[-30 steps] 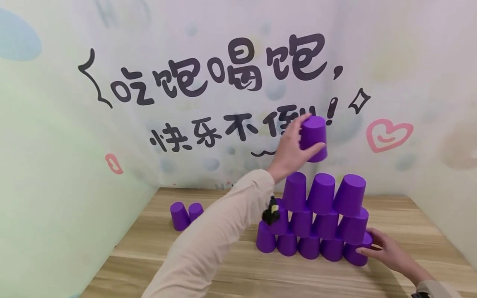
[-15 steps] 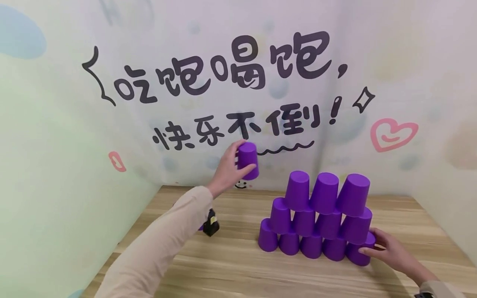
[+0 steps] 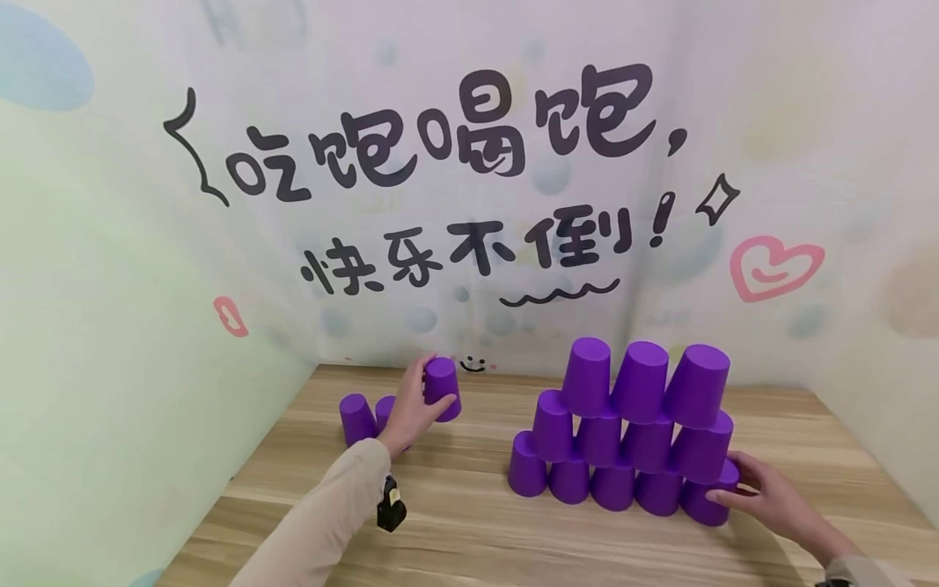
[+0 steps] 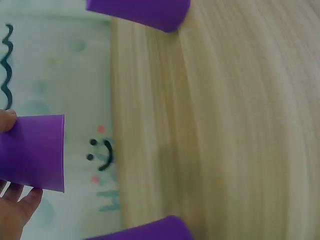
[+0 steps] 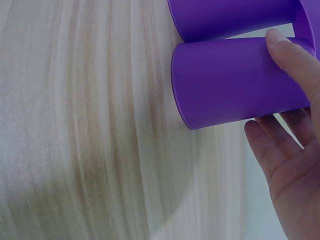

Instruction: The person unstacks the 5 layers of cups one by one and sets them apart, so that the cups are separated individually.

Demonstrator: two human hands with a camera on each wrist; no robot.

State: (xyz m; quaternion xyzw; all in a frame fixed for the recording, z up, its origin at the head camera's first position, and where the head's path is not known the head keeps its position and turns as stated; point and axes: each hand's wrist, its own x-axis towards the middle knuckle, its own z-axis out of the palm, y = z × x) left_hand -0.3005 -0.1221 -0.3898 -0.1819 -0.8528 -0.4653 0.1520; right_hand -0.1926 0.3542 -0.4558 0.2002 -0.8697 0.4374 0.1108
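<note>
Behind, a lettered wall [image 3: 455, 200]; the left arm [image 3: 323, 514] partly hides two cups [image 3: 356, 418].

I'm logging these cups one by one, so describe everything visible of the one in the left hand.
The cup is plain purple, with smooth, plastic-looking walls that taper from a wide, thin-lipped rim to a narrower, flat closed end. It is upside down, rim downward, its inside hidden. The left hand grips its sides, holding it above the table, left of the cup stack. Nothing else is seen touching it.
</note>
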